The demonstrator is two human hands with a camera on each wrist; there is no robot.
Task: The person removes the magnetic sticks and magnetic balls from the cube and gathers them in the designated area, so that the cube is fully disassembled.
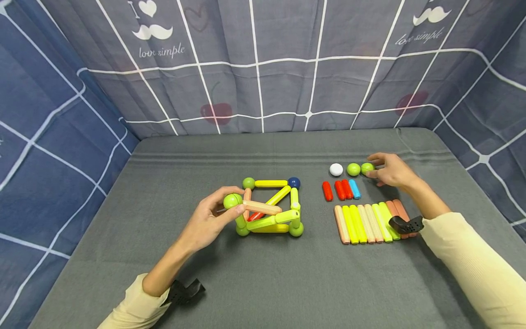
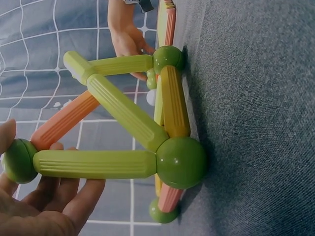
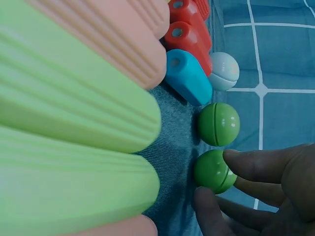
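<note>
My left hand (image 1: pixel 210 219) pinches a green ball (image 1: pixel 233 201) at the raised near-left corner of a frame built from rods and balls. From that ball an orange rod (image 1: pixel 263 208) reaches right with its far end free, and a green rod (image 2: pixel 96 164) runs down to a base ball (image 2: pixel 181 162). Yellow rods, a red rod and a dark blue ball (image 1: pixel 293 183) make up other parts of the frame. Over at the right, my right hand (image 1: pixel 391 170) has thumb and fingers around a green ball (image 3: pixel 215 171) lying on the table.
Beside that ball lie another green ball (image 1: pixel 353 169) and a white ball (image 1: pixel 336 169). Short red rods (image 1: pixel 327 191) and a blue rod (image 1: pixel 355 189) lie nearer. Several long rods (image 1: pixel 359 224) form a row by the right forearm. A curtain (image 1: pixel 283 91) hangs behind the grey table (image 1: pixel 287 283).
</note>
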